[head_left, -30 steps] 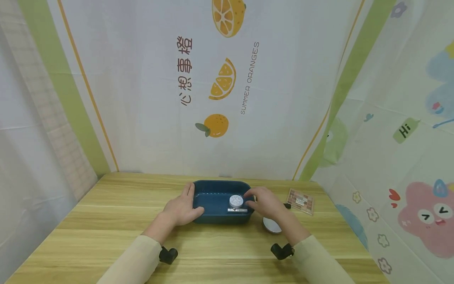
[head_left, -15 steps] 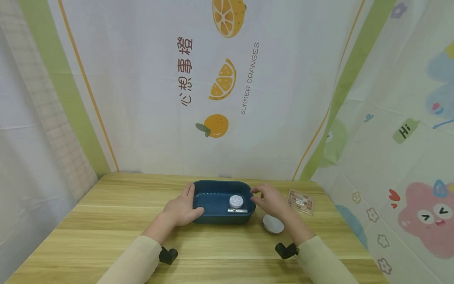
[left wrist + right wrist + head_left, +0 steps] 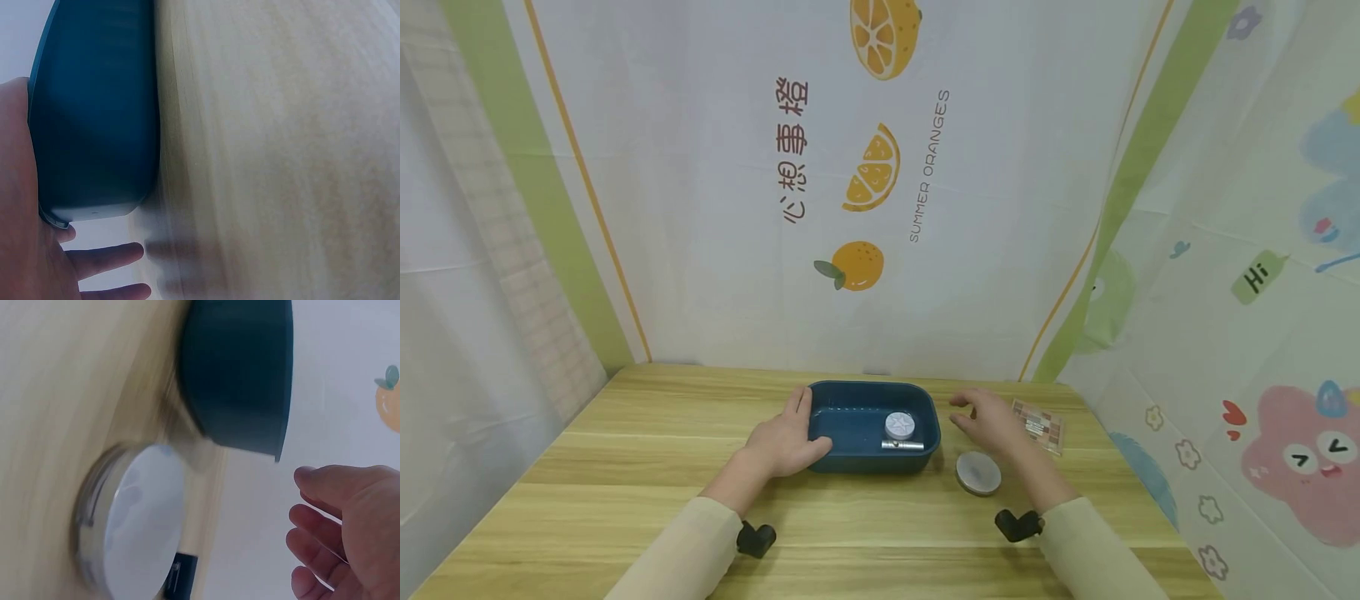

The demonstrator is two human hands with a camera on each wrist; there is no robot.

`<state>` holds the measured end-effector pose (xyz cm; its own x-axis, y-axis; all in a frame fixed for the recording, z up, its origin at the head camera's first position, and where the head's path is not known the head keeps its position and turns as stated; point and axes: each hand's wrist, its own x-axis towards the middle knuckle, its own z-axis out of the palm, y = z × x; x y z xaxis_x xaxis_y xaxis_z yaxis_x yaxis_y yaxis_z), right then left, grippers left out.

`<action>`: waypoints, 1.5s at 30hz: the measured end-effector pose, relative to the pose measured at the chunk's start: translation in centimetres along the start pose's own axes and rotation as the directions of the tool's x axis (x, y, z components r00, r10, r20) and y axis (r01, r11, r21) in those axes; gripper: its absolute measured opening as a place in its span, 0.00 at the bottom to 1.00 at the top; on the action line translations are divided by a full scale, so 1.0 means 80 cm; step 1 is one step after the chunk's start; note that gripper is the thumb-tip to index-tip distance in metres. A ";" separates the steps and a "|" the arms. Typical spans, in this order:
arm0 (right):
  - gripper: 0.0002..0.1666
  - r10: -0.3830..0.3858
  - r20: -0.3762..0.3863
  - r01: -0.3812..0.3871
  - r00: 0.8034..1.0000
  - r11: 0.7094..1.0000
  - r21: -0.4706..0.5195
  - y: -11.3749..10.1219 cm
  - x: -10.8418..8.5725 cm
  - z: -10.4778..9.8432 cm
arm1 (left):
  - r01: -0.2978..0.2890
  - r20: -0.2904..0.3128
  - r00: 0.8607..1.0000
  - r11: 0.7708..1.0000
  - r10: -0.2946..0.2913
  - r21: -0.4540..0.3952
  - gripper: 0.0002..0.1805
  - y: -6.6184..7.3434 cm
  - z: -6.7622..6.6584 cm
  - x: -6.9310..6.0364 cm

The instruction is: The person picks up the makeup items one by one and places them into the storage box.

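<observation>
Resting against the left end of a blue bin (image 3: 867, 464), the left hand (image 3: 781, 438) is spread wide, its thumb over the near corner and well apart from the fingers. The bin stands upright on the wooden table (image 3: 865, 525), with 2 things on its floor toward the right end: a white disc (image 3: 899, 424) marked with a star and, just in front of it, a silver tube (image 3: 902, 446) lying flat. Right of the bin and apart from it, the right hand (image 3: 991, 421) holds nothing; its fingers are loosely bent, with a gap between thumb and fingertips. On the near side of that hand, a round silver compact (image 3: 977, 472) lies on the table. Farther right is a brown-patterned palette (image 3: 1045, 428), partly hidden behind the right hand. A pale cloth (image 3: 715, 208) behind the table shows 3 orange pictures.
</observation>
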<state>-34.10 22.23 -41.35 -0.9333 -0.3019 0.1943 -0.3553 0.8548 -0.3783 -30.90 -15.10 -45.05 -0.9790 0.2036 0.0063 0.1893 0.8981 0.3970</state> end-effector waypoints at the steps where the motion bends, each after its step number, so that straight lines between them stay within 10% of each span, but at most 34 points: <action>1: 0.18 0.006 0.003 -0.006 1.000 1.000 -0.005 0.003 0.000 0.000 | 0.000 0.001 1.000 1.000 0.000 0.000 0.58 0.000 0.000 0.000; 14: 0.21 0.128 0.053 -0.129 0.990 0.992 0.002 0.046 -0.007 -0.002 | -0.002 0.008 1.000 1.000 0.002 -0.005 0.58 0.001 -0.001 -0.001; 45: 0.13 0.137 0.038 -0.134 0.990 0.988 -0.081 0.100 -0.030 -0.002 | -0.006 0.006 1.000 1.000 0.006 -0.024 0.58 0.001 -0.001 -0.002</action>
<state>-34.71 29.89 -44.71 -0.9746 -0.1975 0.1057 -0.2216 0.9190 -0.3259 -30.75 -15.12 -44.93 -0.9773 0.2117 0.0031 0.1936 0.8873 0.4187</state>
